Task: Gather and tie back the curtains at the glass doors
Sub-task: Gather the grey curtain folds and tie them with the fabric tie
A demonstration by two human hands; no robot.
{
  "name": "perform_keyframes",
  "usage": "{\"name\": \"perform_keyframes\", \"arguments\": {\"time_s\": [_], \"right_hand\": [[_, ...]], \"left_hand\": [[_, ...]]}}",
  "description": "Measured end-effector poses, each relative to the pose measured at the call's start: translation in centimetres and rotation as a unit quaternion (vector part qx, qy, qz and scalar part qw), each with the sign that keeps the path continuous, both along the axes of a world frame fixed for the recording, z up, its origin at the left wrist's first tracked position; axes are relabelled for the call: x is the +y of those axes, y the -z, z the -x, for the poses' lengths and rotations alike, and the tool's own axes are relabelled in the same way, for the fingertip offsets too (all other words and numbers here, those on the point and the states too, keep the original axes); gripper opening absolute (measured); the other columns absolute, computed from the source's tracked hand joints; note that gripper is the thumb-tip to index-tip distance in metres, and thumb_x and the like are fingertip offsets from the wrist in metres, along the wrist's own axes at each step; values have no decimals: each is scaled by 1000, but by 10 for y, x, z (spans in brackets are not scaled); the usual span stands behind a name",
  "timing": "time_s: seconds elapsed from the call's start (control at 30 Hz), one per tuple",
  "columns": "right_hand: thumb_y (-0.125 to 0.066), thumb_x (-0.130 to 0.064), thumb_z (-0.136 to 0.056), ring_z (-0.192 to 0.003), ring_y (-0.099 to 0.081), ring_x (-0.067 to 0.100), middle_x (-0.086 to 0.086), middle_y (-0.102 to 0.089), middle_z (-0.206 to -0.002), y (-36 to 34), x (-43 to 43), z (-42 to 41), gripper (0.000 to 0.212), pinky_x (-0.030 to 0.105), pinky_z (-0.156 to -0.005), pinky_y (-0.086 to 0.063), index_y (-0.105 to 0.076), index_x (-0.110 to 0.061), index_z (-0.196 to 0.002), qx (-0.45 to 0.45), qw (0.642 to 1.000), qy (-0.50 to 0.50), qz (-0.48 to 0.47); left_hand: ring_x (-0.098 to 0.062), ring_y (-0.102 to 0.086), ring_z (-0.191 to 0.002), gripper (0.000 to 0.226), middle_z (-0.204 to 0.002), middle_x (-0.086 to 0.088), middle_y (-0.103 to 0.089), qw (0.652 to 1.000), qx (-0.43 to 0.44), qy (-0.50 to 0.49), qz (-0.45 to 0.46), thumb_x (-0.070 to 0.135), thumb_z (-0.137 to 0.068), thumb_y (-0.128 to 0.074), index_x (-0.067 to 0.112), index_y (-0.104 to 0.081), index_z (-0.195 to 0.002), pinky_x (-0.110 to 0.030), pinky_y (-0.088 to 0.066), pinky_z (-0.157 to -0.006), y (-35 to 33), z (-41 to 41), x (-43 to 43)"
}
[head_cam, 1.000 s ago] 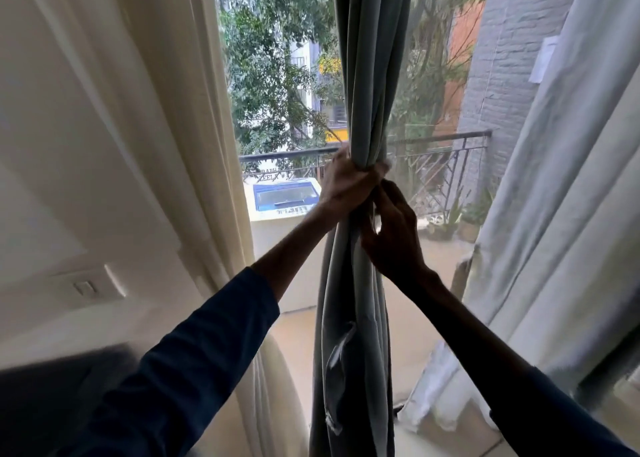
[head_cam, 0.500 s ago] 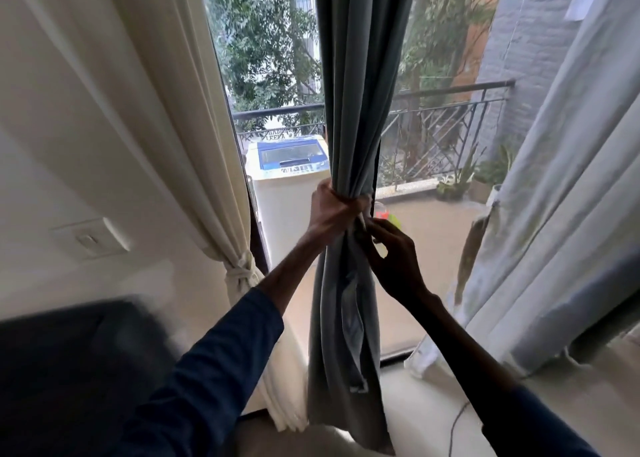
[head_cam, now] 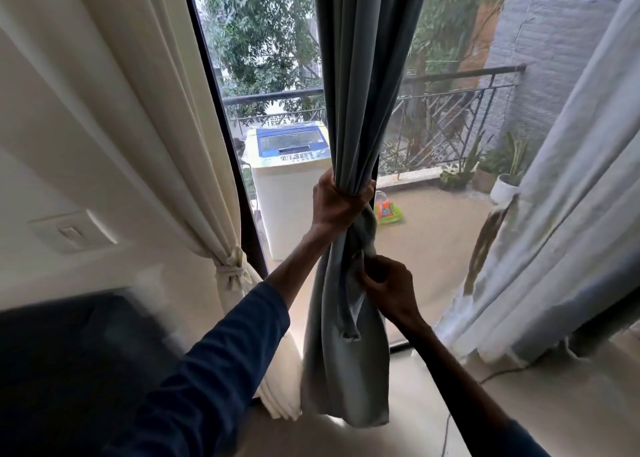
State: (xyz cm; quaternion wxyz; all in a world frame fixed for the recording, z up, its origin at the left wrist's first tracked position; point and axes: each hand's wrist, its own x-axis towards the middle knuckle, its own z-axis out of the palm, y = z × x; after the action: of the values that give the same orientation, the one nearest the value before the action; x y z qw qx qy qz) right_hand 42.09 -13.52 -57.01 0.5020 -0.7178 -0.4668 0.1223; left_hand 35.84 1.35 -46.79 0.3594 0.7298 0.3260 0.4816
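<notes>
The grey curtain (head_cam: 363,75) hangs bunched into a narrow column at the middle of the glass doors. The left hand (head_cam: 337,205) is wrapped tight around the bundle. Just below, the right hand (head_cam: 388,287) pinches a grey fabric strip (head_cam: 349,318) that dangles against the folds. At the doors' left edge a cream curtain (head_cam: 156,145) is knotted back; a pale curtain (head_cam: 571,214) hangs loose at the right. A washing machine (head_cam: 287,186) stands outside.

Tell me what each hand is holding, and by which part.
The left hand grips the gathered grey curtain around its bunched middle. The right hand, below, pinches a grey fabric strip near its upper part; its loose end hangs down.
</notes>
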Motion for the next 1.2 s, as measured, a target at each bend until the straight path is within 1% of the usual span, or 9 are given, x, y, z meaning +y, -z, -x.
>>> {"name": "perform_keyframes", "arguments": {"time_s": [0.07,0.17,0.33,0.47,0.77,0.9,0.97,1.1,1.2], "right_hand": [[-63,-56,-85,-64,-59,-4,-1,-70,-67,3,-3,-15,30,32,-63,-48,-73,-29,-78,28,998,-43,25],[-68,-37,-93,-67,-57,1,-9,-68,-66,2,-12,-45,21,34,-66,-46,-75,-23,-79,73,992,-97,22],[-74,-25,-89,-76,-67,6,-5,-77,-80,-12,-17,-89,8,35,-78,-52,-79,-20,-84,86,995,-55,5],[-76,-23,-89,-80,-70,9,-8,-77,-80,-15,-8,-112,6,40,-81,-55,-79,-23,-83,48,998,-10,27],[-78,-22,-87,-92,-63,-8,-10,-75,-97,-25,24,-122,1,22,-78,-46,-79,-23,-87,-21,998,-8,61],[-80,-23,-85,-99,-60,11,-7,-70,-94,-31,38,-127,9,32,-80,-47,-81,-26,-93,-145,988,-12,60],[-81,-24,-84,-84,-58,9,-10,-63,-84,-38,46,-126,10,25,-76,-42,-81,-27,-94,-175,983,1,62],[-77,-12,-86,-67,-59,2,-8,-64,-74,-50,69,-99,5,6,-64,-41,-81,-15,-88,-121,992,-8,47],[-72,-9,-81,-74,-66,0,-11,-73,-75,-53,83,-72,13,21,-69,-51,-73,-22,-80,23,992,-112,48]], "left_hand": [[-12,-72,-76,31,-81,2,-74,999,15,20,23,35,-67,-83,17,-72,-89,-39,-59,-64,7,3,9],[-17,-71,-77,28,-81,-3,-73,997,29,37,55,29,-67,-84,14,-71,-87,-41,-59,-64,22,12,18],[-23,-73,-78,20,-84,-9,-75,991,2,111,77,19,-76,-82,6,-74,-88,-39,-60,-66,29,17,20],[-11,-72,-73,10,-80,0,-75,983,-21,159,86,11,-80,-81,9,-75,-87,-24,-53,-65,19,15,11],[-25,-75,-83,18,-88,-12,-77,971,-23,205,120,12,-81,-81,2,-74,-95,-40,-62,-78,16,22,17],[-23,-74,-90,22,-93,-9,-77,964,3,241,112,13,-81,-82,3,-74,-99,-43,-60,-83,17,28,22],[-16,-72,-91,26,-97,-8,-76,960,12,255,112,12,-81,-82,4,-72,-103,-40,-60,-84,17,29,24],[-18,-69,-99,34,-107,-8,-73,944,32,310,108,11,-82,-81,6,-68,-113,-40,-58,-89,19,28,31],[-24,-68,-104,37,-113,-12,-71,931,65,343,106,13,-84,-79,4,-65,-117,-45,-57,-91,24,26,41]]}}
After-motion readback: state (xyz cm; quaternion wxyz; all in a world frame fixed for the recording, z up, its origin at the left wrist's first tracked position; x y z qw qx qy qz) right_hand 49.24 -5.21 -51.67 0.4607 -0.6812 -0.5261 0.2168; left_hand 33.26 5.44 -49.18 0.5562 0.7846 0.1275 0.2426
